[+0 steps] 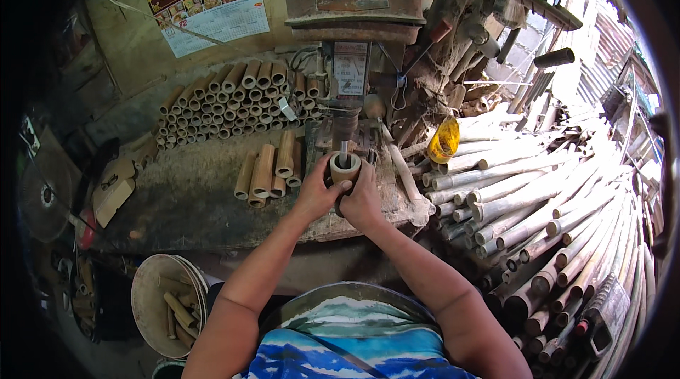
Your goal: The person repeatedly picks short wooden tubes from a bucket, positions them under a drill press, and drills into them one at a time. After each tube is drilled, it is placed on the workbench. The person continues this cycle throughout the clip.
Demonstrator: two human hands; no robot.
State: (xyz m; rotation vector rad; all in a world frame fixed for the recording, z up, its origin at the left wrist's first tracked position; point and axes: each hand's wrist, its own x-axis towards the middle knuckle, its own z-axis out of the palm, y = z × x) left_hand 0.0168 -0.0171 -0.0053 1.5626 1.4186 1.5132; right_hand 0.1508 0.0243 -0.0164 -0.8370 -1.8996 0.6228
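Note:
Both my hands are wrapped round a short bamboo tube (346, 171) that stands upright under a drill press (354, 7). My left hand (319, 191) grips the tube's left side, and my right hand (363, 202) grips its right side, thumbs close together at the front. The press's metal bit (344, 151) points down into the tube's open top; how deep it reaches is hidden. Just left of my hands, several cut bamboo tubes (263, 170) lie in a small group on the worn wooden bench (191, 198).
Stacked bamboo tubes (227, 99) line the bench's back. Long bamboo poles (524, 202) fill the right side, with a yellow container (444, 139) hanging above them and a plastic jug (602, 322) on top. A white bucket (152, 280) with tubes stands at lower left.

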